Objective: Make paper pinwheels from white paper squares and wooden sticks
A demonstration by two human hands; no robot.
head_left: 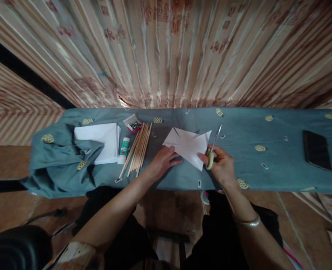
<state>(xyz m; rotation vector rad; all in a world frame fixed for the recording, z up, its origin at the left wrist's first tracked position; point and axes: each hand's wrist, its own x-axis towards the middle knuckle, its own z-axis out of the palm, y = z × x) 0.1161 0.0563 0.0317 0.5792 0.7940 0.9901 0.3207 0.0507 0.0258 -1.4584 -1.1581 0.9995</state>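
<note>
A white sheet of paper (pixel 189 144), with slits running in from its corners, lies tilted on the cloth between my hands. My left hand (pixel 164 161) holds its lower left edge with thumb and forefinger, the other fingers stretched out beside it. In my right hand (pixel 221 163) is a pair of scissors with light green handles (pixel 210 159). Their blades point up and away from me, clear of the paper. The right thumb rests on the paper's right edge. Wooden sticks (pixel 139 150) lie in a bundle left of my left hand.
A green and white glue stick (pixel 124 150) lies beside a stack of white paper (pixel 98 140), partly covered by the bunched tablecloth (pixel 61 157). Behind the sticks is an open small box of metal pins or clips (pixel 132 123). A dark phone (pixel 317 150) lies far right. A curtain (pixel 166 56) hangs behind.
</note>
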